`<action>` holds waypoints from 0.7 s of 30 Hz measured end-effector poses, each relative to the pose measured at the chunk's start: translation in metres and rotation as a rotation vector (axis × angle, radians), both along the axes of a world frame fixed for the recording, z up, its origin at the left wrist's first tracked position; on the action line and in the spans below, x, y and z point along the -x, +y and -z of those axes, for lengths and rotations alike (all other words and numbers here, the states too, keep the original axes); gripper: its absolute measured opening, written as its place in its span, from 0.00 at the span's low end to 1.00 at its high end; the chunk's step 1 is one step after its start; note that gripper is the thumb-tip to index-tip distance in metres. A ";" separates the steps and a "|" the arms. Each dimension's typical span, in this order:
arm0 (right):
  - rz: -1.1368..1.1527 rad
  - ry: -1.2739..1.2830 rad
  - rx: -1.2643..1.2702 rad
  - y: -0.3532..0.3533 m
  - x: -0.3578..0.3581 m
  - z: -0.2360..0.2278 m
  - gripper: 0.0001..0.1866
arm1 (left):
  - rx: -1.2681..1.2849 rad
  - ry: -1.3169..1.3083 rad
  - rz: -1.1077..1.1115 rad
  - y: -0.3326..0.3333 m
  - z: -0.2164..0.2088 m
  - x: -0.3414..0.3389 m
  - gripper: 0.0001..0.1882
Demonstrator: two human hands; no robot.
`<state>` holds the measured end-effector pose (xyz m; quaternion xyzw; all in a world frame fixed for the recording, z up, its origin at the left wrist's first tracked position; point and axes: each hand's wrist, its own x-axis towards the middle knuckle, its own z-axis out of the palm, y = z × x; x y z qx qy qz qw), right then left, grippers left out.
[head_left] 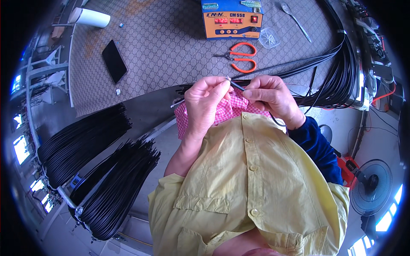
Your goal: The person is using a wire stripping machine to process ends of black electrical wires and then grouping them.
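Between my two hands runs a black cable [237, 86], held just off the table's near edge. My left hand [206, 99] pinches its tip between thumb and forefinger, where a small pale end shows. A little further back, my right hand [270, 94] grips the same cable with thumb and fingers, and the rest of it curls down beneath that hand. Orange-handled scissors [243, 58] lie on the table beyond my hands. Beside them stands a blue and orange control box [232, 21] with a lit red display.
A thick bundle of black cables [341, 72] spreads over the table's right side. More cable bundles [119, 187] hang at the lower left. On the patterned tabletop [162, 51] lie a phone [114, 62], white tumbler [90, 17], spoon [296, 21] and clear dish [269, 38]. A fan [370, 187] stands right.
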<state>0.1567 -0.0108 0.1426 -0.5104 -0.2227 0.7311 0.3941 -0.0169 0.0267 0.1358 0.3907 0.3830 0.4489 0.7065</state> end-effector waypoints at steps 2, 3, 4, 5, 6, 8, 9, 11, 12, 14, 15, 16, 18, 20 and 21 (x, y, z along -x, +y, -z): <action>-0.009 0.013 0.025 0.000 -0.001 0.002 0.04 | 0.034 -0.021 0.003 0.001 0.000 0.000 0.04; -0.014 0.018 0.036 0.000 -0.001 0.004 0.03 | 0.051 -0.032 0.005 0.002 0.000 0.000 0.03; 0.005 0.065 0.025 -0.001 0.001 0.005 0.03 | 0.070 -0.058 -0.021 0.001 0.000 -0.001 0.03; 0.025 0.112 0.013 -0.001 0.004 0.007 0.04 | 0.089 -0.084 -0.046 -0.001 0.001 -0.003 0.03; 0.044 0.159 0.002 -0.001 0.006 0.009 0.04 | 0.109 -0.109 -0.073 -0.002 0.002 -0.006 0.03; 0.077 0.260 0.011 -0.003 0.009 0.013 0.04 | 0.147 -0.182 -0.099 -0.004 0.003 -0.011 0.03; 0.092 0.311 0.017 -0.004 0.010 0.016 0.04 | 0.166 -0.219 -0.115 -0.005 0.003 -0.013 0.03; 0.111 0.376 0.022 -0.004 0.013 0.022 0.04 | 0.282 -0.328 -0.149 -0.008 0.005 -0.018 0.04; 0.122 0.409 0.022 -0.004 0.014 0.024 0.03 | 0.338 -0.381 -0.165 -0.008 0.006 -0.020 0.05; 0.125 0.426 0.023 -0.003 0.013 0.025 0.03 | 0.393 -0.455 -0.101 -0.008 0.013 -0.019 0.05; 0.128 0.435 0.024 -0.003 0.013 0.025 0.03 | 0.412 -0.496 -0.066 -0.007 0.016 -0.018 0.05; 0.134 0.410 0.021 -0.003 0.013 0.025 0.03 | 0.431 -0.538 -0.030 -0.007 0.017 -0.017 0.06; 0.146 0.360 0.016 -0.002 0.014 0.026 0.03 | 0.454 -0.539 -0.044 -0.006 0.012 -0.017 0.06; 0.129 0.301 -0.006 -0.001 0.013 0.027 0.03 | 0.474 -0.530 -0.047 -0.005 0.011 -0.016 0.07; 0.121 0.271 -0.016 -0.001 0.012 0.027 0.03 | 0.483 -0.522 -0.042 -0.004 0.013 -0.014 0.07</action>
